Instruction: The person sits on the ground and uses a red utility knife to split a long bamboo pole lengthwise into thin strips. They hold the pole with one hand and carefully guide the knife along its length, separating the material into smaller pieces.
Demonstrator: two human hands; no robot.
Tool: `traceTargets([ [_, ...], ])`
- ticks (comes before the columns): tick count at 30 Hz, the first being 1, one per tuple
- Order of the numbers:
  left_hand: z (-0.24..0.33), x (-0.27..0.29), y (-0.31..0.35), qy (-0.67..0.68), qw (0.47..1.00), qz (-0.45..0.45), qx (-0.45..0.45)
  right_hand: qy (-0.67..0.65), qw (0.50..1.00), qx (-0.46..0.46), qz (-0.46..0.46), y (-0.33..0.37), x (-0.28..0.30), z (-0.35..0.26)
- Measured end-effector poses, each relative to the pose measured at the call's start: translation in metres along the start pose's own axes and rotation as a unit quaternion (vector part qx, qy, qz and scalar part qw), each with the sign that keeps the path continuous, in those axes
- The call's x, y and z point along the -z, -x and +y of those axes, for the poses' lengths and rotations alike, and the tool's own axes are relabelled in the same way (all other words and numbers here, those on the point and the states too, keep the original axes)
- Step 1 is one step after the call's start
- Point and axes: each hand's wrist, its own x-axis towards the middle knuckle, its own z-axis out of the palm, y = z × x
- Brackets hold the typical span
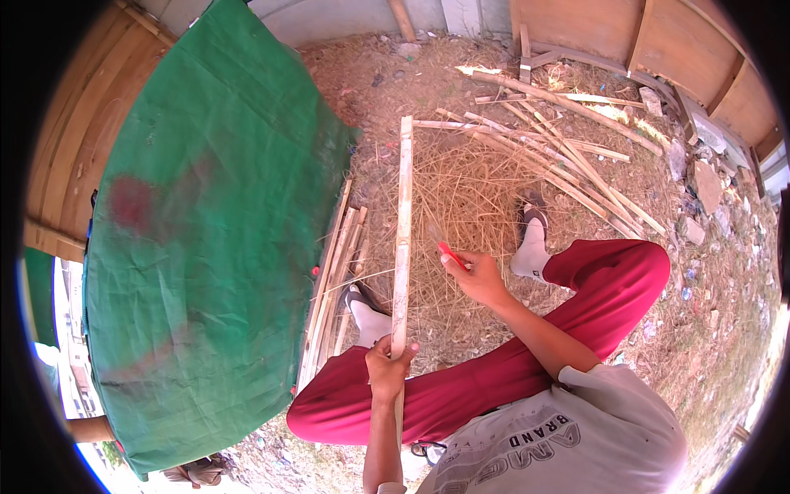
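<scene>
A long, pale split bamboo strip (402, 222) runs almost straight away from me, its near end passing beside my left leg. Around its lower part, above the maroon trousers, my left hand (388, 368) is closed. To the right of the strip, my right hand (481, 278) grips a knife (448, 249) by its red handle. The small blade points up and to the left and stands apart from the strip. Beneath both lies a heap of thin straw-coloured shavings (469, 189) between my feet.
Several bamboo strips (568, 165) lie crossed at the far right, and more strips (337, 272) lie beside my left foot. A large green sheet (214, 247) hangs along the left. Stones (706, 188) and rubble line the right, below wooden panels (601, 33).
</scene>
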Motion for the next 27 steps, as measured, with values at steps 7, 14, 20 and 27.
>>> traceTargets([
  [7,0.037,0.003,-0.008,0.091,0.987,-0.121,0.061,-0.263,0.944,-0.149,-0.134,0.001,-0.022,-0.012],
  [14,0.042,-0.006,-0.022,-0.187,0.970,-0.116,-0.104,-0.369,0.920,-0.108,-0.083,-0.004,-0.018,-0.021],
  [20,0.082,0.020,0.022,-0.323,0.943,-0.050,-0.068,-0.397,0.913,-0.079,-0.050,-0.013,-0.001,-0.016],
  [27,0.042,0.086,0.076,-0.407,0.910,-0.062,-0.044,-0.430,0.900,-0.071,-0.029,-0.018,0.011,-0.026],
])
